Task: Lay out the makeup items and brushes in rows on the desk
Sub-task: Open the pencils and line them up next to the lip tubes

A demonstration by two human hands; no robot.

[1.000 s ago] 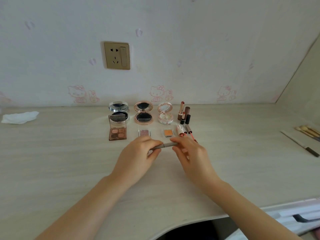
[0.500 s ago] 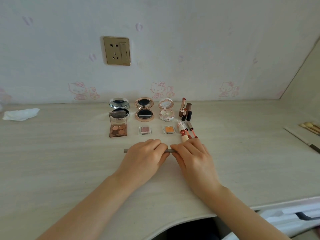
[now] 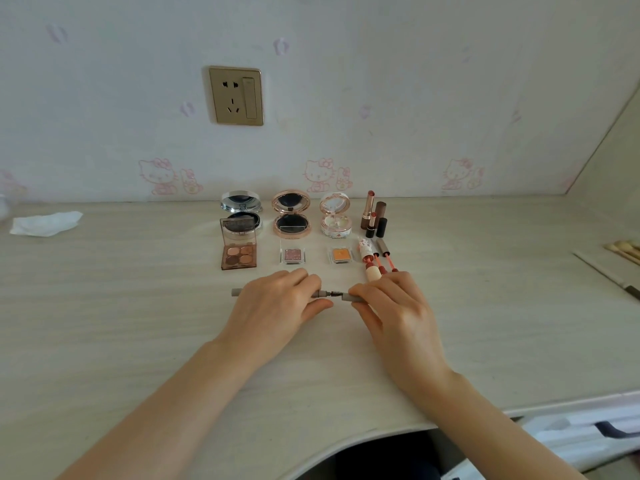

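Pale wood desk (image 3: 104,323) against a wall papered with faint pink cat figures; gold socket (image 3: 236,95) on wall above the items. Back row, left to right: silver compact (image 3: 240,210), rose-gold compact (image 3: 291,216), floral compact (image 3: 335,213), all open with lids up, then a cluster of upright lipsticks (image 3: 373,214), two uncapped. Second row: four-pan palette (image 3: 239,249) open, just in front of silver compact; small pink pan (image 3: 292,256); small orange pan (image 3: 339,255); lip tubes (image 3: 372,258) lying with wands pulled out, pointing toward the near edge. Grey brow pencil (image 3: 325,294) held level just above or on desk, in front of second row, centred; contact with desk cannot be told. Left hand (image 3: 277,306) gripping pencil body, fingers curled over it, thumb under; grey end sticking out past the knuckles on the left. Right hand (image 3: 391,306) pinching the grey cap between thumb and fingertips, just beside the lip wands. Cap pulled a short way off the body; dark spiral brush exposed in the gap between the hands. Crumpled tissue (image 3: 46,223) far left, well apart from the rows. Brushes (image 3: 623,251) and a long thin tool (image 3: 606,275) at far right edge.
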